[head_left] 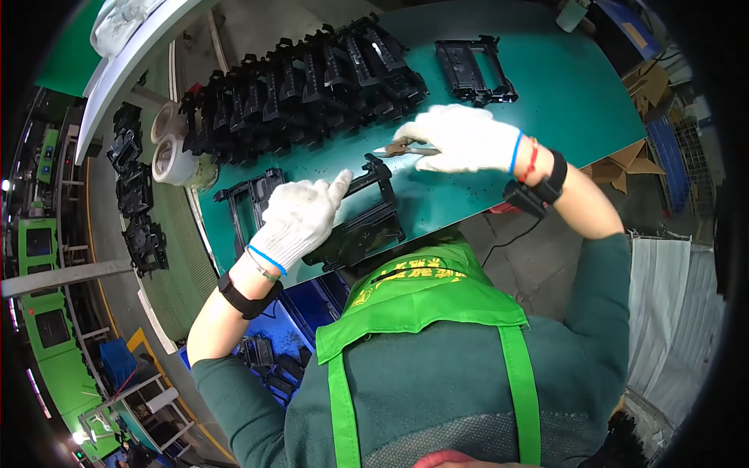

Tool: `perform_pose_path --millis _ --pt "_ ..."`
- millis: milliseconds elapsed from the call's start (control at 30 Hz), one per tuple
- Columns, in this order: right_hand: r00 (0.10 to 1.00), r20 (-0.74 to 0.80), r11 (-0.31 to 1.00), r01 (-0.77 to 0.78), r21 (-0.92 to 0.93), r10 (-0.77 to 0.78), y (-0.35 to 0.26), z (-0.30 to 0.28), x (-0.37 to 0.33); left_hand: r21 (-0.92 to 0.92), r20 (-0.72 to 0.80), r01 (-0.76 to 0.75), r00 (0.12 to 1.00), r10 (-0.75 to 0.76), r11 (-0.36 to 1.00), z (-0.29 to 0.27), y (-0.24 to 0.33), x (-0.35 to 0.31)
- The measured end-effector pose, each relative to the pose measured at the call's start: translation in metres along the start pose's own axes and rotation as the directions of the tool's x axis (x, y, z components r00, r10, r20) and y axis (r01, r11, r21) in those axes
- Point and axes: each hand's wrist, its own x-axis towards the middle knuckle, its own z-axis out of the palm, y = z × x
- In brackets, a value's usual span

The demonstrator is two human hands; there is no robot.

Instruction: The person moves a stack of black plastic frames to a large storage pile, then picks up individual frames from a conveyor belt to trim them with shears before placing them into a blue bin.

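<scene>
In a white knit glove, my left hand (300, 212) is closed on a black plastic frame (382, 204), with the index finger stretched along it. The frame is tilted at the near edge of the green table (437, 193). My right hand (468, 140), gloved too, grips a small knife-like tool (401, 147) with a pale metal tip and brown wrapping. That tip is close to the frame's upper corner; whether they touch I cannot tell. Another black frame (251, 195) lies just left of my left hand. A separate one (474, 70) lies beyond my right hand.
A long row of black frames (304, 86) stands packed along the table's far left. Rolls of clear tape (168, 158) sit at its left end. More black parts (139, 195) lie on a green conveyor belt (173, 257). Below the table is a blue bin (285, 316) with black pieces.
</scene>
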Motion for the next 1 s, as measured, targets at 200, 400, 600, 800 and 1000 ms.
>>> perform_pose_path --millis 200,400,600,800,1000 --pt "0.962 0.258 0.996 0.085 0.007 -0.084 0.003 -0.018 0.022 0.028 0.062 -0.023 0.998 0.021 0.999 -0.01 0.002 0.005" --pt "0.966 0.206 0.968 0.193 -0.159 -0.158 -0.002 -0.028 0.028 -0.009 0.094 -0.032 0.995 0.032 0.999 -0.013 -0.002 0.006" --pt "0.873 -0.429 0.972 0.228 -0.056 -0.23 -0.005 -0.005 -0.002 -0.612 0.099 0.303 0.946 -0.309 0.73 -0.019 0.001 -0.027" --pt "0.694 -0.663 0.909 0.031 0.416 0.28 -0.04 0.081 -0.022 -0.923 0.33 0.02 0.548 -0.768 -0.383 0.011 0.032 -0.06" --pt "0.642 -0.746 0.957 0.066 0.283 0.176 -0.065 0.112 -0.004 -0.75 0.471 -0.337 0.333 -0.817 -0.569 0.026 0.061 -0.049"
